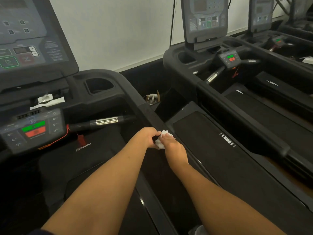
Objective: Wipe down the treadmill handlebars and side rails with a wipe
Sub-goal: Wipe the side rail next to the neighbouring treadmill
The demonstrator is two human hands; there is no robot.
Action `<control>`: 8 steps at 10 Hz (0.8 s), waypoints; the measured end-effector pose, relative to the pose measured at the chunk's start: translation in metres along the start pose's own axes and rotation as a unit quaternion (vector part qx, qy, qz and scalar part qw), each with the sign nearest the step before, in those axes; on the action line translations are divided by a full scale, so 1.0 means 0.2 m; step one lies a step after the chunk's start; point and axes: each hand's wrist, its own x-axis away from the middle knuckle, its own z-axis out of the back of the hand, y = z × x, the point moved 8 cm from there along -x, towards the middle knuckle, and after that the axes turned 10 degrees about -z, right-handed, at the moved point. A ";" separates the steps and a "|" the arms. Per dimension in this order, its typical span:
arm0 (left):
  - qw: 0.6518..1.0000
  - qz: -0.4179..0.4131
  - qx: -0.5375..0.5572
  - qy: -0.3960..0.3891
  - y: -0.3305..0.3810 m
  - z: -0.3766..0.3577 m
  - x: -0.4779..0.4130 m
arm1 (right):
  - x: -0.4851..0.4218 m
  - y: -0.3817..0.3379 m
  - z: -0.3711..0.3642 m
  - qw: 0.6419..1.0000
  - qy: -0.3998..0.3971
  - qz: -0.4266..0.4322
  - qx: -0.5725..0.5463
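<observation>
Hands meet at the white wipe [163, 136], right over the black side rail [149, 113] of our treadmill [84, 160]. Our left hand [148, 137] curls its fingers round one end of the wipe. Our right hand [173, 146] pinches the other end, with its fingers bent over it. To the left we see a shiny silver grip bar [106, 120] and a button panel [33, 128] with green and red keys. More white paper [50, 100] lies behind the panel. Another treadmill [211, 54] stands to the right.
</observation>
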 end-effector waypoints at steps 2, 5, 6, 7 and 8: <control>0.996 0.007 0.088 0.021 -0.01 0.10 -0.24 | 0.03 0.04 0.12 0.977 0.185 0.102 -0.024; 0.930 -0.112 -0.347 0.045 0.16 0.11 -0.11 | -0.08 0.02 0.09 0.984 0.131 0.075 0.098; 0.884 -0.109 -0.455 0.024 0.16 0.11 -0.15 | -0.05 -0.03 0.08 0.967 0.172 0.158 0.098; 0.880 -0.133 -0.456 0.019 0.19 0.10 -0.12 | -0.01 0.04 0.12 0.953 0.232 0.187 0.048; 0.953 -0.099 -0.285 -0.024 0.14 0.12 -0.15 | -0.07 -0.02 0.16 0.983 0.173 0.062 0.021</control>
